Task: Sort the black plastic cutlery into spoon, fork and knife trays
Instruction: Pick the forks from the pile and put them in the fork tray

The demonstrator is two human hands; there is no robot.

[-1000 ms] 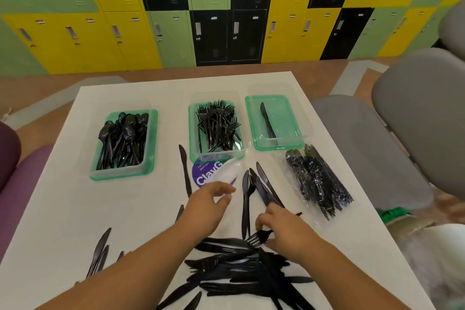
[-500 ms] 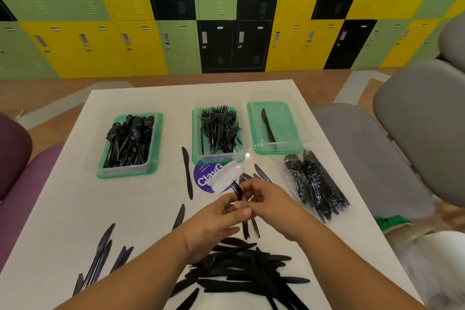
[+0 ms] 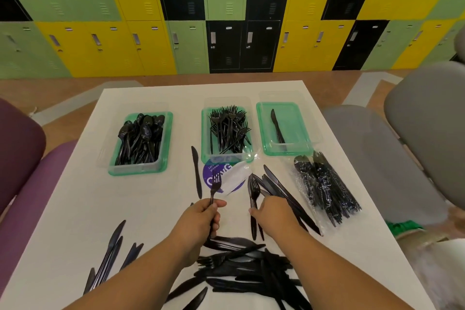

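Three green trays stand at the table's far side: a spoon tray [image 3: 137, 171], a fork tray [image 3: 205, 133] and a knife tray [image 3: 293, 121] that holds a single knife. My left hand [image 3: 201, 219] grips a black fork [image 3: 215, 184] by its handle, tines up, just in front of the fork tray. My right hand [image 3: 275, 214] is down on the table, its thumb and fingers pinching another fork [image 3: 254, 190] that lies beside a spoon. Loose knives [image 3: 281, 189] fan out to its right. A heap of black cutlery [image 3: 251, 272] lies between my forearms.
A clear bag of wrapped cutlery [image 3: 324, 184] lies at the right edge. A lone knife [image 3: 196, 171] and a purple label with torn wrapper [image 3: 231, 178] sit mid-table. More knives [image 3: 110, 259] lie front left. Grey chairs [image 3: 377, 158] stand right, a purple seat [image 3: 20, 148] left.
The fork passed from my right hand to my left, which now holds it upright. My hands separated, and my right hand dropped back to the table onto another fork.
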